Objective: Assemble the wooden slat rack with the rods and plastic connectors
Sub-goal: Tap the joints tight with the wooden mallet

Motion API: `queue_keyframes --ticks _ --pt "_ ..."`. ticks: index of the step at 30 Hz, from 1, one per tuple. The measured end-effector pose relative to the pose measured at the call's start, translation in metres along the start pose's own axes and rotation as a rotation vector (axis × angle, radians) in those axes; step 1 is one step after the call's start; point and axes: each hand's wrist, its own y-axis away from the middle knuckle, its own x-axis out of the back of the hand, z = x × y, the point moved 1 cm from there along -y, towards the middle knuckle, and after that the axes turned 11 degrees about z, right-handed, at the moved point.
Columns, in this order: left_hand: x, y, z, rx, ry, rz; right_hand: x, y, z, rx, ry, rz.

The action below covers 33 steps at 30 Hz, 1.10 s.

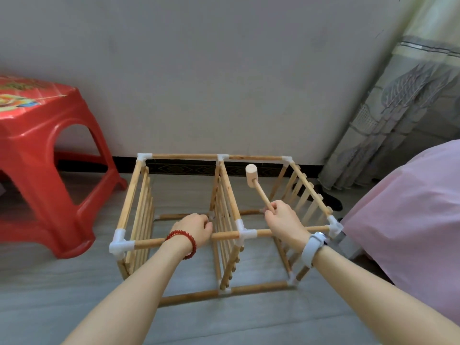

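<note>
Grey floorboards [62,290] meet a pale wall, and the wooden slat rack [224,220] stands on them just before the wall. Left of the rack sits a red plastic stool [42,155]; right of it, a pink cover [410,207]. Over the rack's near top rod [224,236], the left hand [193,229] curls its fingers beside the middle slat panel; what they hold is hidden. Above the rack's right bay, the right hand [282,222] grips a small wooden mallet [256,185] by its handle, head raised.
</note>
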Motion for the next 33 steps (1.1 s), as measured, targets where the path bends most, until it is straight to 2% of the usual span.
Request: queue_keyframes --ticks 5,8,10,13,14,15,17,18,19,23,24,25,27,28,29,32,33 --pt "0.035 -0.064 0.003 0.032 -0.036 0.085 0.014 -0.077 -0.028 0.213 0.145 0.119" --pt "0.043 -0.108 0.015 0.015 -0.013 0.107 0.025 -0.127 -0.055 0.268 0.222 0.143" --pt "0.037 -0.137 0.024 -0.007 -0.017 0.101 0.026 -0.160 -0.074 0.303 0.099 0.216" --pt "0.011 -0.170 0.033 -0.002 -0.009 0.053 0.002 -0.192 -0.078 0.350 -0.261 0.485" --pt "-0.001 -0.177 0.033 0.011 -0.023 0.022 -0.016 -0.198 -0.070 0.312 -0.254 0.483" --pt "-0.014 -0.180 0.030 0.022 -0.027 -0.012 -0.039 -0.202 -0.059 0.246 -0.131 0.382" --pt "-0.039 -0.182 0.024 0.047 0.036 -0.082 -0.078 -0.208 -0.035 0.149 0.279 0.057" --pt "-0.047 -0.180 0.021 0.058 0.087 -0.099 -0.082 -0.212 -0.031 0.159 0.351 0.025" --pt "-0.052 -0.179 0.018 0.061 0.120 -0.096 -0.079 -0.219 -0.033 0.172 0.295 0.062" --pt "-0.054 -0.180 0.016 0.046 0.135 -0.027 -0.050 -0.237 -0.046 0.323 -0.281 0.434" --pt "-0.053 -0.180 0.017 0.047 0.140 -0.013 -0.052 -0.236 -0.040 0.312 -0.283 0.445" --pt "-0.052 -0.180 0.018 0.047 0.149 -0.003 -0.062 -0.232 -0.032 0.258 -0.201 0.372" --pt "-0.049 -0.178 0.019 0.042 0.159 0.004 -0.086 -0.225 -0.010 0.120 0.161 0.049" --pt "-0.048 -0.177 0.020 0.037 0.149 0.006 -0.088 -0.224 -0.005 0.103 0.244 -0.006" --pt "-0.048 -0.177 0.021 0.033 0.133 0.010 -0.083 -0.227 -0.007 0.118 0.223 0.029" --pt "-0.046 -0.177 0.021 0.046 0.132 0.016 -0.057 -0.230 -0.030 0.309 -0.144 0.297" --pt "-0.046 -0.177 0.022 0.052 0.141 0.013 -0.055 -0.228 -0.032 0.341 -0.212 0.340"
